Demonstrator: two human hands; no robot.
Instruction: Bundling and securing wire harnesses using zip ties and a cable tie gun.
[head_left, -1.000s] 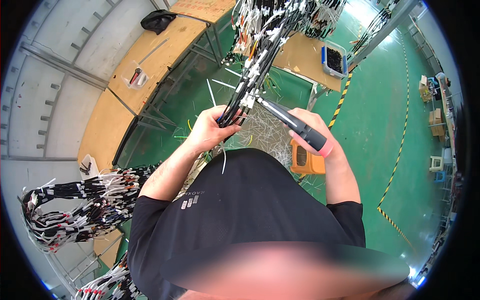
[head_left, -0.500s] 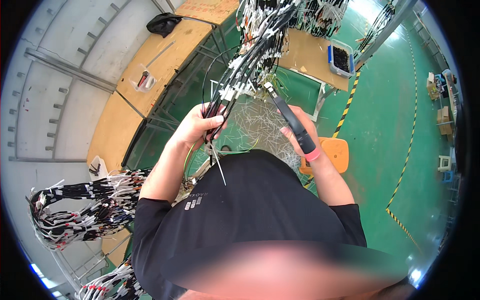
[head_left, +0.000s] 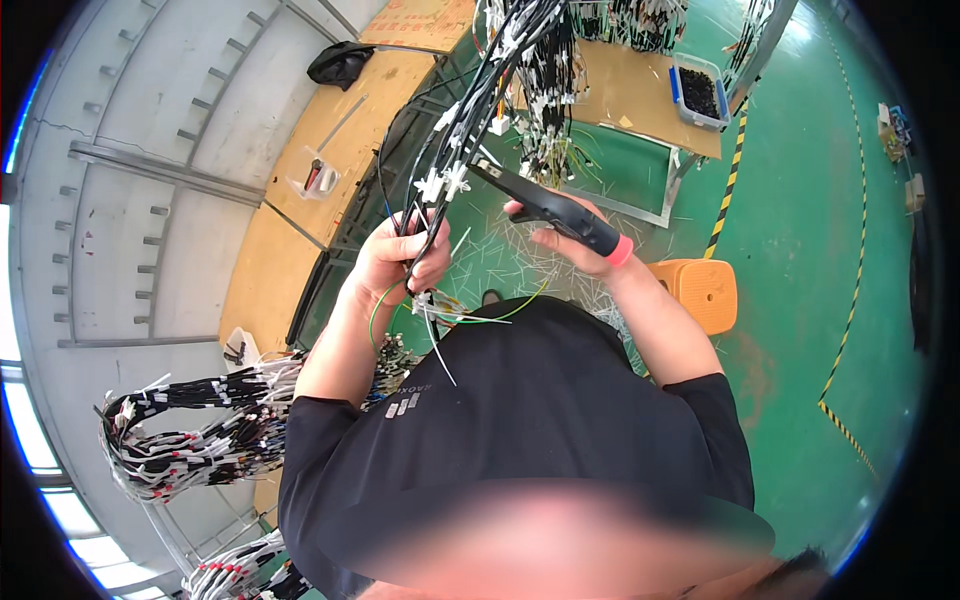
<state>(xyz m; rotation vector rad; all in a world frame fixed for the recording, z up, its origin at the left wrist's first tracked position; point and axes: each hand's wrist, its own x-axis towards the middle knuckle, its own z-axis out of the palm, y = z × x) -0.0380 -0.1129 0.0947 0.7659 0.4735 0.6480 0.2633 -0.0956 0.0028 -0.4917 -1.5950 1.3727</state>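
My left hand (head_left: pixel 400 258) is closed around the lower part of a wire harness (head_left: pixel 474 118), a bundle of black cables that rises to the top of the view. White cable ties (head_left: pixel 440 184) with untrimmed tails sit on the bundle just above my fingers. Below that hand, green and yellow wire ends (head_left: pixel 462 318) and a long white tie tail hang in front of my shirt. In my right hand (head_left: pixel 585 243) is a black cable tie gun (head_left: pixel 545 205) with a pink-red end. Its nose lies beside the cables; whether it touches them I cannot tell.
Many more harnesses hang at the top (head_left: pixel 550 100) and at the lower left (head_left: pixel 200 430). Wooden tables (head_left: pixel 285 235) run along the left wall. A bin of small black parts (head_left: pixel 700 92) stands on the far table, an orange stool (head_left: pixel 705 295) at right. Tie offcuts litter the green floor.
The cable tie gun has tilted flatter, its nose swinging left toward the bundle. My left hand keeps its grip on the harness. The whole view has shifted slightly.
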